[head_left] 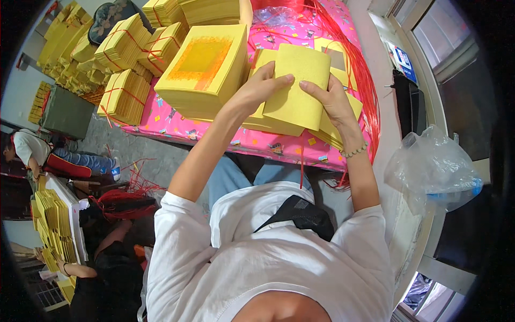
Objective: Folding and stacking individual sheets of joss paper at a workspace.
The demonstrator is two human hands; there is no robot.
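Note:
Between my two hands is a piece of yellow paper (301, 61), perhaps several sheets together, tilted above the table. My left hand (262, 87) grips its left edge with the thumb across the front. On its right edge my right hand (331, 101) closes the same way, a beaded bracelet at the wrist. The fingers behind the paper are hidden. More yellow paper (273, 124) lies under it. Just left of my left hand stands a tall stack of yellow paper (214, 88) with an orange and gold square on top.
A pink patterned cloth (177, 122) covers the table. Bundles tied with red string (124, 95) stand at the left. Long red strands (367, 88) hang along the right edge. A clear plastic bag (429, 166) sits by the window. Other people work at a table (72, 214) with yellow paper.

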